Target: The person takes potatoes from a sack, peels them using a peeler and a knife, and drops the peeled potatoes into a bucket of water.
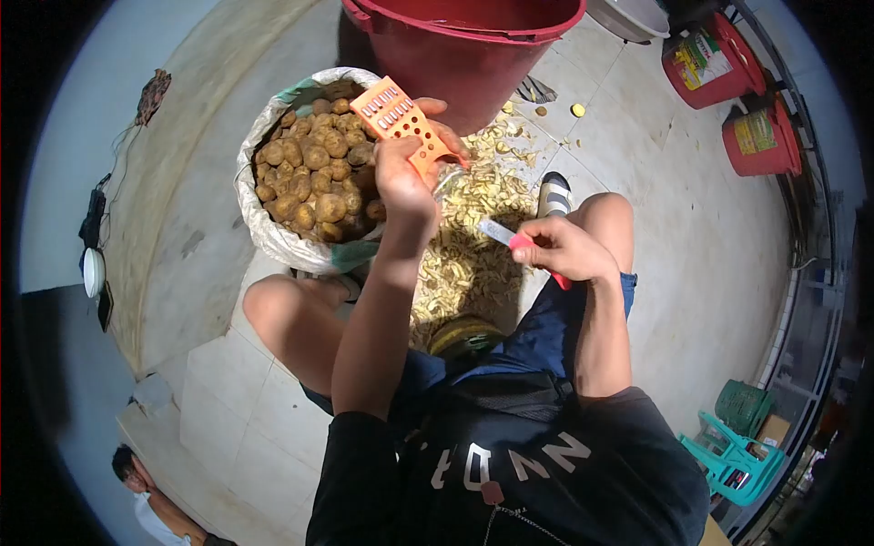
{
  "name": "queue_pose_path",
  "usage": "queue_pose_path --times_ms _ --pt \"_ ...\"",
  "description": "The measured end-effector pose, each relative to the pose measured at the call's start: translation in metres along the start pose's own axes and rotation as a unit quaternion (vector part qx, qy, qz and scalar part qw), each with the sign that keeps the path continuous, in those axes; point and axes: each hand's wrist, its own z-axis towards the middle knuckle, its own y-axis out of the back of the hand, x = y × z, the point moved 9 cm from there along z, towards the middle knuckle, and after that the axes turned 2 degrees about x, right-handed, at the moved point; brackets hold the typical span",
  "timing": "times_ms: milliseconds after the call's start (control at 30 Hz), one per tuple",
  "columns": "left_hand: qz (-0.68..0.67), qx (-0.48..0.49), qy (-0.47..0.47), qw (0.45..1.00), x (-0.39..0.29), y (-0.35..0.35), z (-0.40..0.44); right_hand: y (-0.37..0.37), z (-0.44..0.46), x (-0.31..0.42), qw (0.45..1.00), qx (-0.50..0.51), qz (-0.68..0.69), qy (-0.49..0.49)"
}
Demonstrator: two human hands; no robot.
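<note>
My left hand (407, 177) is closed around an orange grater (391, 109) with slots and round holes, lifted beside the open sack's right rim. My right hand (566, 250) grips a knife (496, 231) by its red handle, with the short blade pointing left above the peelings. The white woven sack (259, 218) is full of unpeeled brown potatoes (317, 156). A thick layer of pale peelings (464, 259) covers the floor between my legs. Something clear and thin, too unclear to name, shows just below the grater.
A large red tub (455, 64) stands beyond the sack. Two red buckets (710, 64) are at the upper right, near a grey basin (630, 16). A teal plastic stool (737, 464) is at the lower right. Another person (159, 500) is at the lower left.
</note>
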Motion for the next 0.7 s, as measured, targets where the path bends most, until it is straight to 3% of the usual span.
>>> queue_pose_path --times_ms 67,100,133,167,200,233,300,367,433,500,533,600,667,700 --pt "0.171 -0.066 -0.041 0.982 -0.003 0.029 0.003 -0.001 -0.007 -0.002 0.999 0.011 -0.048 0.003" --pt "0.17 -0.068 -0.043 0.982 0.001 0.039 0.002 0.003 -0.01 -0.017 0.997 -0.013 0.005 -0.071" --pt "0.334 -0.083 -0.057 0.937 -0.002 0.047 0.001 0.007 -0.014 -0.03 0.987 -0.039 0.058 -0.143" --pt "0.488 -0.096 -0.069 0.865 -0.005 0.051 -0.001 0.019 -0.014 -0.024 0.982 -0.093 0.053 -0.154" --pt "0.557 -0.085 -0.025 0.826 0.004 0.06 -0.002 0.03 -0.011 -0.019 0.979 -0.144 0.058 -0.13" --pt "0.557 -0.087 -0.026 0.825 0.01 0.064 -0.005 0.043 -0.009 -0.015 0.973 -0.194 0.064 -0.105" --pt "0.734 -0.008 -0.071 0.676 0.02 0.032 -0.017 0.062 0.006 -0.016 0.97 -0.235 0.015 -0.054" --pt "0.734 0.038 -0.101 0.67 0.03 0.015 -0.02 0.075 0.018 0.015 0.958 -0.283 -0.032 0.025" --pt "0.727 0.122 -0.16 0.657 0.042 -0.008 -0.025 0.075 0.033 0.01 0.96 -0.281 0.009 -0.01" --pt "0.718 0.14 -0.163 0.662 0.047 -0.012 -0.02 0.065 0.051 0.038 0.945 -0.295 -0.108 0.093" --pt "0.707 0.16 -0.156 0.671 0.051 -0.012 -0.018 0.06 0.056 0.032 0.964 -0.25 -0.081 0.048" --pt "0.668 0.192 -0.099 0.712 0.056 -0.002 -0.007 0.066 0.063 0.011 0.961 -0.254 -0.098 0.045" --pt "0.637 0.085 -0.076 0.762 0.033 0.041 0.021 0.079 0.064 -0.008 0.96 -0.272 -0.068 0.003" --pt "0.607 0.003 -0.055 0.793 0.036 0.102 0.041 0.084 0.062 -0.015 0.959 -0.274 -0.068 -0.002"
